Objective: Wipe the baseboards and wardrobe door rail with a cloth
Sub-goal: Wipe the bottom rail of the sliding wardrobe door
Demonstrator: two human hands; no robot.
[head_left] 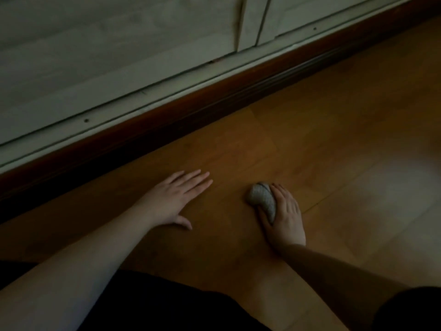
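Dim wooden floor (298, 120) fills the view, with the wardrobe doors (107, 44), pale door rail (143, 101) and dark baseboard (148, 126) running from nine to one o'clock. Left hand (175, 200) lies flat, fingers spread, at center. Right hand (284, 217) grips what looks like a balled grey cloth (262, 199) at five o'clock.

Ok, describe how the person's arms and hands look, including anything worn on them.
Both forearms are bare, with no sleeves in view. The left hand and the right hand wear no gloves, and no rings, watch or bracelets can be made out in the dim light. Fingernails look short and unpainted, as far as can be told. Dark clothing shows at the bottom edge.
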